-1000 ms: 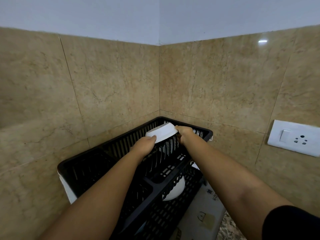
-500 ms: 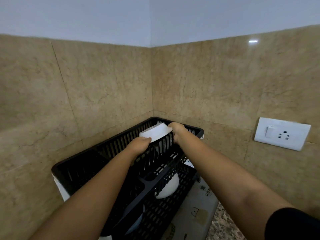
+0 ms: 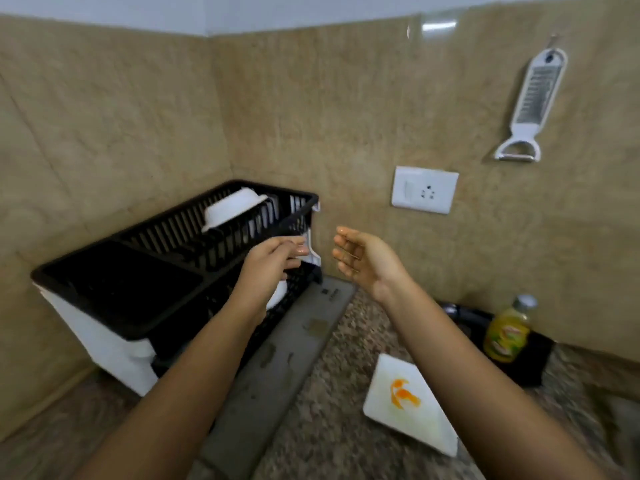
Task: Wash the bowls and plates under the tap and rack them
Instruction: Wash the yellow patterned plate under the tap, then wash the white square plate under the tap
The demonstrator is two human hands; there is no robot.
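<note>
A black two-tier dish rack (image 3: 149,261) stands in the tiled corner. A white bowl (image 3: 233,207) lies upside down in its upper tier, and another white bowl (image 3: 278,293) shows in the lower tier behind my left wrist. My left hand (image 3: 277,258) hovers in front of the rack's right end, fingers relaxed and empty. My right hand (image 3: 362,258) is held open in the air to the right of the rack, holding nothing. A square white plate (image 3: 403,407) with an orange smear lies on the granite counter under my right forearm.
A grey drain mat (image 3: 277,368) lies under the rack's front. A yellow dish-soap bottle (image 3: 507,332) stands on a black ledge at the right. On the wall are a white socket (image 3: 425,190) and a hanging grater-peeler (image 3: 531,102).
Both hands have let go of the white bowl, which now rests in the upper tier. The hands have drawn back from the rack, and the view has swung right and down.
</note>
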